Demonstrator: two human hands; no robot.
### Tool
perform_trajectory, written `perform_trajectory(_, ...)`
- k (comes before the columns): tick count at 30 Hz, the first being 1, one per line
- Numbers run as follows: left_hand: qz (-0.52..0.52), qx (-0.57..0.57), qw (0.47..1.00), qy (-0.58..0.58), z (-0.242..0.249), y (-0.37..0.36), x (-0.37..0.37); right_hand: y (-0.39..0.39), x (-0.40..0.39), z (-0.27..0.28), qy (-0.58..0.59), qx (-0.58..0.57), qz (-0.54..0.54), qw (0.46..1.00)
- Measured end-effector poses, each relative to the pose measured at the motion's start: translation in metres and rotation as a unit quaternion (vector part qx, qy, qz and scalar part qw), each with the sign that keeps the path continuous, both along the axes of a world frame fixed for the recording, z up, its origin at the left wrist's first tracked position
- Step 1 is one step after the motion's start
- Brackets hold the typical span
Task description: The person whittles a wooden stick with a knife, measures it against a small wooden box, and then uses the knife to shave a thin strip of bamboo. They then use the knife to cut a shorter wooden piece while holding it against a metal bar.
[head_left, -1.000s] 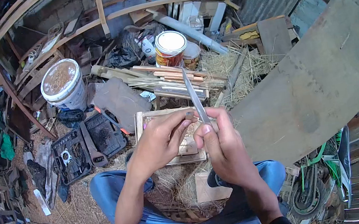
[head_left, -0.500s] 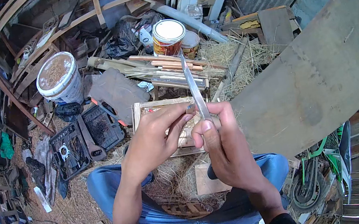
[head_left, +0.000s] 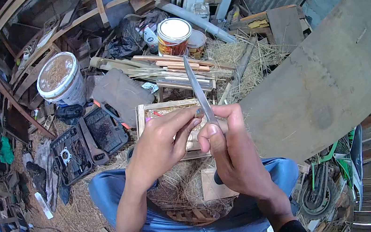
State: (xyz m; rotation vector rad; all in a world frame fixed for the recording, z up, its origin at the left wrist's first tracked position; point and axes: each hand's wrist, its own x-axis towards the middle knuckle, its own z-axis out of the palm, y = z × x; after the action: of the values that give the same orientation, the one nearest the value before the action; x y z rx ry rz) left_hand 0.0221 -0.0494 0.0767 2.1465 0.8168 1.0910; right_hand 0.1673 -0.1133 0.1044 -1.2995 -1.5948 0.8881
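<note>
A long knife [head_left: 196, 87] points up and slightly left, its blade rising from my right hand [head_left: 238, 151]. My right hand is closed round its handle, thumb near the base of the blade, and the dark handle end shows below. Beside the blade, my left hand [head_left: 163, 143] pinches a small dark piece [head_left: 199, 113] between thumb and fingertips, close against the knife. What the piece is cannot be made out. Under both hands stands a wooden crate [head_left: 141, 120], partly hidden by them.
An open tool case [head_left: 70, 156] lies left of the crate. Behind are a white bucket [head_left: 61, 81], a paint can [head_left: 174, 37] and a bundle of wooden strips [head_left: 183, 64]. A large board [head_left: 318, 83] slants at the right. A wood block [head_left: 214, 188] lies between the knees.
The knife's tip has shifted slightly left. Both hands keep nearly the same pose and hold.
</note>
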Motion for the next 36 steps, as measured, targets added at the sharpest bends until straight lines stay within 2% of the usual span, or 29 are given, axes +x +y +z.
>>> perform_trajectory(4, -0.006, 0.006, 1.0, 0.005, 0.0, 0.001, 0.0, 0.0, 0.0, -0.001, -0.002, 0.006, 0.001, 1.0)
perform_trajectory(6, -0.012, 0.027, 0.999, 0.021, -0.001, 0.001, 0.0, 0.0, 0.0, -0.003, -0.085, 0.011, -0.017, 0.996)
perform_trajectory(12, -0.025, 0.055, 0.998, 0.037, -0.007, 0.003, 0.0, 0.005, -0.003, -0.007, -0.176, 0.002, -0.038, 0.984)
perform_trajectory(15, -0.019, 0.055, 0.998, 0.036, -0.006, 0.001, 0.002, 0.007, -0.006, -0.016, -0.162, 0.043, -0.063, 0.984)
perform_trajectory(18, -0.023, 0.065, 0.997, 0.026, -0.009, 0.002, 0.002, 0.009, -0.006, -0.02, -0.137, 0.027, -0.062, 0.988)
perform_trajectory(25, -0.029, 0.066, 0.997, 0.031, -0.011, 0.0, 0.004, 0.006, -0.009, -0.02, -0.158, 0.03, -0.088, 0.983)
perform_trajectory(27, -0.041, 0.05, 0.997, 0.048, -0.008, -0.002, 0.004, 0.005, -0.009, -0.015, -0.151, -0.003, -0.093, 0.984)
perform_trajectory(31, -0.039, 0.066, 0.994, 0.072, -0.002, -0.008, 0.007, 0.003, -0.007, -0.01, -0.162, 0.009, -0.114, 0.98)
perform_trajectory(34, -0.034, 0.064, 0.994, 0.086, -0.002, -0.01, 0.008, 0.003, -0.002, -0.003, -0.161, 0.022, -0.097, 0.982)
perform_trajectory(36, -0.037, 0.082, 0.995, 0.049, -0.006, -0.008, 0.012, 0.0, 0.002, 0.004, -0.212, 0.019, -0.059, 0.975)
